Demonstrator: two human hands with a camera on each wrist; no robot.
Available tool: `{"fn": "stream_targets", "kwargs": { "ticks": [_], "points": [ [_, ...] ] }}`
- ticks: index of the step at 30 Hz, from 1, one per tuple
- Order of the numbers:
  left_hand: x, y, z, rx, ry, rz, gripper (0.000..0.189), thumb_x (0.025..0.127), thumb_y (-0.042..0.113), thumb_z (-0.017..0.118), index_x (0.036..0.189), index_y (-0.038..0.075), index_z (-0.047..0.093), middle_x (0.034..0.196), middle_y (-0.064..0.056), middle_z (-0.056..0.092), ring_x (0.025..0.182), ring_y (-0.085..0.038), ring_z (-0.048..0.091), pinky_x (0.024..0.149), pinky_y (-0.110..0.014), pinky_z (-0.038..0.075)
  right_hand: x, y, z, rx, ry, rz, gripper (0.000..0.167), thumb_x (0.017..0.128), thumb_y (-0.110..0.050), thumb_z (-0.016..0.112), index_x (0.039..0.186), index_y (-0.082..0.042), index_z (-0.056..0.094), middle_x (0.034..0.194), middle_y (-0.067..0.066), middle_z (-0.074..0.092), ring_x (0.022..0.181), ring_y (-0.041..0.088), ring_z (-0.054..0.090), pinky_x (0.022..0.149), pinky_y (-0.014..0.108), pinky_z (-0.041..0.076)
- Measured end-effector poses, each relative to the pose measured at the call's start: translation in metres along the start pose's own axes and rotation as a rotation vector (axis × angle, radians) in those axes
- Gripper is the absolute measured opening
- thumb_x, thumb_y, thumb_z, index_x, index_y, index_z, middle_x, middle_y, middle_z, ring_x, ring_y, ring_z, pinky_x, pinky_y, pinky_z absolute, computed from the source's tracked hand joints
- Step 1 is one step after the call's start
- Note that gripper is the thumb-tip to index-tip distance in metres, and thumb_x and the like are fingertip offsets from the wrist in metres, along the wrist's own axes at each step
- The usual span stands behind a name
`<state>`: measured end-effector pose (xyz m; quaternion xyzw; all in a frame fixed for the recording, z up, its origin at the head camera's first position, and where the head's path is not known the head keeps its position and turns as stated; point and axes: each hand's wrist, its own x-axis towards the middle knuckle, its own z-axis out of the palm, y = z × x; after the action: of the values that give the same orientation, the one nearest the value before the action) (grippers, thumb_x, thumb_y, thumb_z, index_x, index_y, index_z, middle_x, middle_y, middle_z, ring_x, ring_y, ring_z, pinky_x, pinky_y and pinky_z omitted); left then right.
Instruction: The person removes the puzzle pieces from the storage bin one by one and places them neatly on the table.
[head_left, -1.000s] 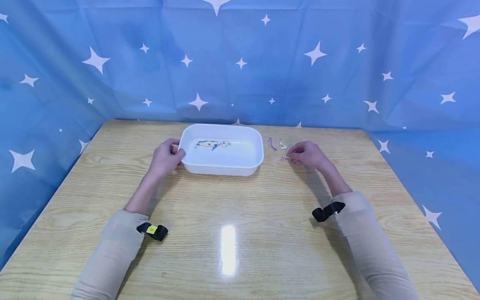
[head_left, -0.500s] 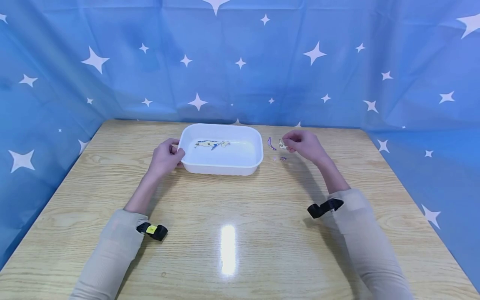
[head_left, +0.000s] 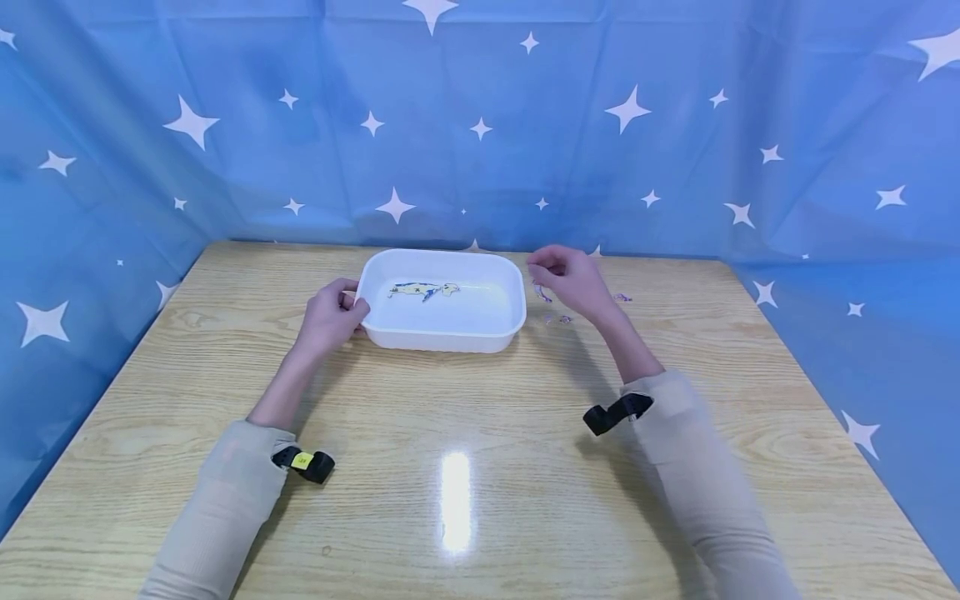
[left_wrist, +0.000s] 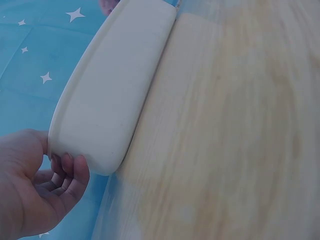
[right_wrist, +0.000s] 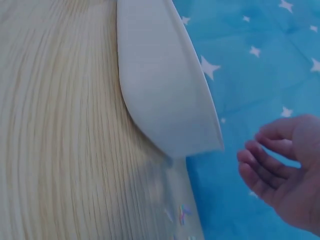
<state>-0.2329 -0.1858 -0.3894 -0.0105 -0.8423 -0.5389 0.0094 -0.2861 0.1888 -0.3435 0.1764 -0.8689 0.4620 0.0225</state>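
Note:
A white plastic tray stands at the back of the table. My left hand grips its left end, thumb at the rim and fingers curled against the outer wall, as the left wrist view also shows. Inside lies a long cream-and-blue patterned piece. My right hand is raised at the tray's right end, close to the rim; in the right wrist view its fingers are loosely bent, apart from the tray, with nothing visible between them. Beneath that hand a small purple piece shows in part.
Small pinkish-purple scraps lie on the wooden table right of the tray, and another purple scrap lies farther right. A blue cloth with white stars hangs behind and along both sides.
My right hand has moved left from the small pieces to the tray's right end, uncovering a purple scrap on the right. My left hand and the tray have stayed in place.

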Motion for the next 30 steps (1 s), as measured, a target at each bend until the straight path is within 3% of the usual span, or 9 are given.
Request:
{"fn": "stream_targets", "kwargs": {
  "ticks": [6, 14, 30],
  "points": [
    [0.0, 0.0, 0.0, -0.002, 0.004, 0.002, 0.044, 0.097, 0.008, 0.051, 0.137, -0.01, 0.05, 0.088, -0.014, 0.052, 0.071, -0.023, 0.06, 0.068, -0.034, 0.065, 0.01, -0.015, 0.02, -0.001, -0.044, -0.017, 0.028, 0.1, -0.019, 0.063, 0.119, 0.0, 0.068, 0.107, 0.015, 0.069, 0.094, 0.029, 0.065, 0.077, 0.031, 0.055],
    [0.0, 0.0, 0.0, -0.001, 0.001, 0.002, 0.044, 0.097, 0.008, 0.051, 0.137, -0.01, 0.05, 0.087, -0.013, 0.051, 0.07, -0.022, 0.06, 0.067, -0.033, 0.064, 0.025, -0.02, 0.045, -0.033, -0.127, -0.05, 0.031, 0.1, -0.015, 0.062, 0.125, 0.003, 0.066, 0.114, 0.016, 0.068, 0.101, 0.028, 0.065, 0.088, 0.041, 0.056],
    [0.001, -0.001, -0.001, 0.002, -0.004, 0.006, 0.043, 0.097, 0.008, 0.051, 0.136, -0.01, 0.051, 0.086, -0.013, 0.051, 0.069, -0.023, 0.059, 0.066, -0.033, 0.064, 0.05, -0.019, 0.089, -0.107, -0.212, 0.003, 0.032, 0.098, -0.012, 0.062, 0.125, 0.004, 0.065, 0.119, 0.018, 0.069, 0.109, 0.03, 0.066, 0.099, 0.034, 0.053]
  ]
}}
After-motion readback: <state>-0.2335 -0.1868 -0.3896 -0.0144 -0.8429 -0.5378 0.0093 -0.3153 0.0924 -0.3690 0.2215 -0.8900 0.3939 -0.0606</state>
